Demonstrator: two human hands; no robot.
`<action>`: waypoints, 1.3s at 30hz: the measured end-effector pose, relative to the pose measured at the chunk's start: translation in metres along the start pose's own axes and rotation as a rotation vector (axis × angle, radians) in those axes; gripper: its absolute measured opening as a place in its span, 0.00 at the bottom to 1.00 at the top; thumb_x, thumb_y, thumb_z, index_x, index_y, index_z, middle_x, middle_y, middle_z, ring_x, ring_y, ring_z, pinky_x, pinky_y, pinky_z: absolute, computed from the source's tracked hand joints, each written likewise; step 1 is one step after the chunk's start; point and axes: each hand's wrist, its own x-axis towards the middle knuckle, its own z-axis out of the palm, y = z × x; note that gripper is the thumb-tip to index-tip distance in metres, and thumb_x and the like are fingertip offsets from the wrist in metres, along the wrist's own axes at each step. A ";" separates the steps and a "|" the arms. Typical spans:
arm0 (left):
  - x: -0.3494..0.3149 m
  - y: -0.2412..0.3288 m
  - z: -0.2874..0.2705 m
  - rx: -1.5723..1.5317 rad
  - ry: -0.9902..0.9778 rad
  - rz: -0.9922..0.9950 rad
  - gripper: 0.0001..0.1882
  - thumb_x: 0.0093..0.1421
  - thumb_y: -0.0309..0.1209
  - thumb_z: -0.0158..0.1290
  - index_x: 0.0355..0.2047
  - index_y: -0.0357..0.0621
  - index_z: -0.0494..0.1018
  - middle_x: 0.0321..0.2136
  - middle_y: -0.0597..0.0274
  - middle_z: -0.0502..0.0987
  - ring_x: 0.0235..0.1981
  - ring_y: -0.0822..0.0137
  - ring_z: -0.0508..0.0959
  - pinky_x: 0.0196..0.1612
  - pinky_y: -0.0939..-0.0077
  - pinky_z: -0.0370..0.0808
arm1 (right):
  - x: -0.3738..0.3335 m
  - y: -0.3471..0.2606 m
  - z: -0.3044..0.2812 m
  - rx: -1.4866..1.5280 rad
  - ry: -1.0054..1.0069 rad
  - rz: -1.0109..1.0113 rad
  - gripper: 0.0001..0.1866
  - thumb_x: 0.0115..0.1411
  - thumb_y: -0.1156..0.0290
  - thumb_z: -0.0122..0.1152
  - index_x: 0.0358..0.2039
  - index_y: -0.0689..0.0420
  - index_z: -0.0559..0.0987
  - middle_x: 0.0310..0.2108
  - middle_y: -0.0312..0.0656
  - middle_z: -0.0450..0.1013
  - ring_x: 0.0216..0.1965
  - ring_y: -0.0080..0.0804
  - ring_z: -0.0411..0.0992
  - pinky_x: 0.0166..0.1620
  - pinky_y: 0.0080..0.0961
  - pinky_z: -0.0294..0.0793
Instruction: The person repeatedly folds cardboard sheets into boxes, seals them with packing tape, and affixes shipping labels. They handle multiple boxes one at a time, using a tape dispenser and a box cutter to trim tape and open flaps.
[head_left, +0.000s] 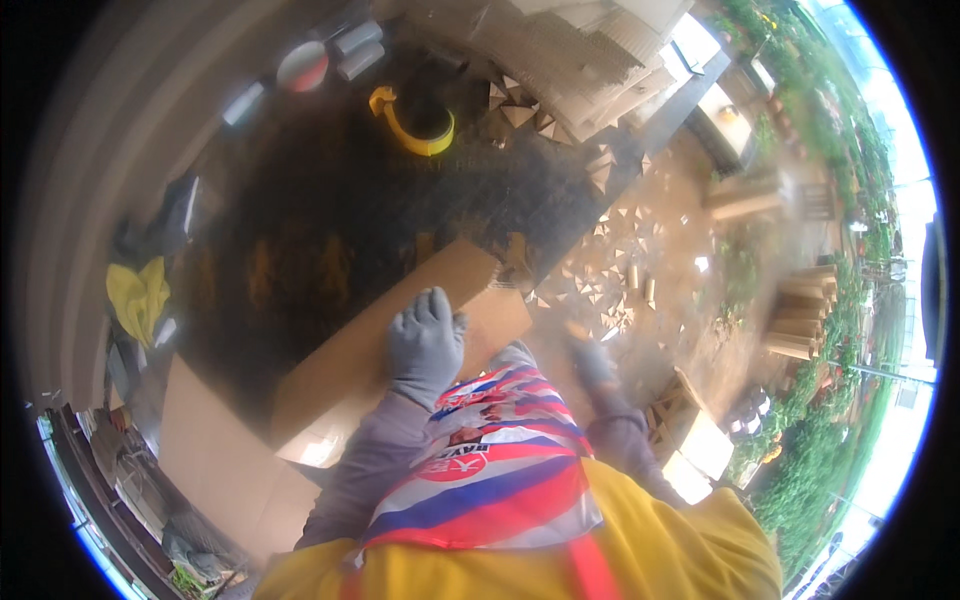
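My left hand (pixel 428 345), in a grey glove, is closed with its fingers curled over a folded brown cardboard piece (pixel 340 365). The cardboard slants across the near part of a dark table (pixel 330 200), in front of my striped apron. Out to the right, apart from the cardboard, is my right hand (pixel 597 362), also gloved in grey. Motion smears its fingers. An orange-tan patch shows at its tip, too blurred to name. A larger cardboard sheet (pixel 225 450) lies to the left of my left forearm.
On the table's far side lie a yellow curved tool (pixel 425 145) and several rolls (pixel 303 66). Cardboard sheets (pixel 600 60) are stacked at the far right. Scraps (pixel 610 270) litter the ground to the right. A yellow cloth-like item (pixel 140 298) hangs at left; tubes (pixel 802 315) lie right.
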 end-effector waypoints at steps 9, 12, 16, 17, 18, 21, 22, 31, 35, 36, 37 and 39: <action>0.116 -0.162 -0.053 -0.058 -0.004 0.094 0.29 0.65 0.51 0.50 0.56 0.40 0.69 0.46 0.42 0.78 0.48 0.43 0.78 0.50 0.56 0.74 | 0.006 0.107 -0.009 -0.097 0.328 -0.211 0.08 0.66 0.69 0.54 0.38 0.58 0.79 0.19 0.43 0.71 0.20 0.38 0.70 0.22 0.33 0.67; 0.075 -0.181 -0.048 -0.095 -0.149 0.003 0.29 0.60 0.52 0.56 0.47 0.39 0.71 0.42 0.41 0.78 0.45 0.44 0.79 0.44 0.56 0.76 | 0.022 0.044 0.016 0.233 0.158 -0.101 0.16 0.64 0.60 0.58 0.40 0.62 0.77 0.27 0.54 0.74 0.29 0.49 0.74 0.31 0.39 0.70; 0.036 -0.131 -0.037 0.032 0.025 -0.005 0.27 0.57 0.55 0.57 0.32 0.41 0.70 0.32 0.49 0.78 0.36 0.48 0.79 0.35 0.53 0.74 | 0.017 -0.036 0.019 0.320 0.024 -0.088 0.19 0.64 0.54 0.59 0.41 0.59 0.77 0.32 0.56 0.77 0.35 0.58 0.75 0.37 0.46 0.73; 0.024 -0.112 -0.034 0.080 0.037 0.002 0.27 0.57 0.56 0.57 0.32 0.41 0.70 0.31 0.50 0.77 0.35 0.48 0.78 0.35 0.53 0.74 | 0.014 -0.051 0.016 0.254 -0.028 -0.033 0.20 0.64 0.53 0.58 0.41 0.59 0.76 0.31 0.56 0.77 0.35 0.57 0.75 0.36 0.46 0.73; 0.013 -0.094 -0.030 0.130 0.047 -0.019 0.27 0.57 0.56 0.56 0.32 0.41 0.70 0.29 0.51 0.76 0.34 0.48 0.78 0.34 0.53 0.74 | 0.013 -0.061 0.013 0.254 -0.038 -0.084 0.20 0.64 0.52 0.58 0.41 0.58 0.76 0.31 0.56 0.77 0.35 0.57 0.76 0.36 0.46 0.73; -0.012 -0.056 -0.018 0.176 0.020 0.022 0.30 0.60 0.57 0.52 0.45 0.41 0.71 0.34 0.52 0.75 0.36 0.52 0.78 0.37 0.57 0.75 | 0.016 -0.076 0.007 0.201 0.039 -0.148 0.19 0.63 0.55 0.59 0.36 0.61 0.74 0.24 0.56 0.74 0.31 0.59 0.75 0.34 0.47 0.71; -0.018 -0.050 -0.014 0.201 -0.049 0.009 0.30 0.61 0.56 0.51 0.49 0.41 0.71 0.36 0.52 0.76 0.36 0.53 0.78 0.38 0.58 0.75 | 0.020 -0.078 0.008 0.139 0.029 -0.082 0.19 0.63 0.53 0.58 0.36 0.60 0.75 0.26 0.56 0.75 0.32 0.58 0.75 0.35 0.47 0.72; -0.024 -0.041 -0.009 0.154 0.040 0.053 0.27 0.63 0.52 0.51 0.48 0.39 0.71 0.36 0.53 0.76 0.35 0.54 0.79 0.36 0.60 0.76 | 0.051 -0.069 0.026 0.009 0.048 -0.047 0.24 0.63 0.46 0.56 0.33 0.59 0.76 0.26 0.57 0.76 0.31 0.59 0.75 0.34 0.49 0.72; -0.031 -0.042 -0.013 0.186 0.045 0.066 0.26 0.63 0.51 0.51 0.45 0.39 0.71 0.34 0.53 0.76 0.34 0.55 0.79 0.35 0.60 0.76 | 0.053 -0.070 0.027 -0.017 0.047 0.027 0.26 0.62 0.43 0.55 0.40 0.57 0.78 0.30 0.56 0.78 0.36 0.56 0.77 0.38 0.47 0.74; -0.032 -0.044 -0.013 0.189 0.060 0.054 0.26 0.63 0.51 0.51 0.45 0.39 0.71 0.33 0.53 0.76 0.34 0.55 0.80 0.35 0.60 0.76 | 0.052 -0.073 0.026 -0.032 0.047 0.017 0.28 0.62 0.41 0.54 0.43 0.56 0.78 0.32 0.55 0.78 0.38 0.55 0.77 0.40 0.47 0.75; -0.031 -0.044 -0.013 0.180 0.126 0.093 0.26 0.63 0.51 0.51 0.44 0.39 0.71 0.33 0.53 0.76 0.33 0.56 0.80 0.34 0.60 0.76 | 0.050 -0.074 0.022 -0.033 0.039 -0.002 0.28 0.62 0.41 0.54 0.45 0.55 0.77 0.32 0.56 0.78 0.38 0.57 0.77 0.40 0.49 0.74; -0.025 -0.041 -0.011 0.150 0.103 0.042 0.25 0.63 0.51 0.51 0.44 0.39 0.71 0.33 0.52 0.76 0.33 0.56 0.80 0.34 0.60 0.76 | 0.043 -0.080 0.014 -0.068 -0.067 0.033 0.25 0.63 0.45 0.56 0.39 0.58 0.78 0.31 0.57 0.77 0.36 0.57 0.77 0.40 0.47 0.73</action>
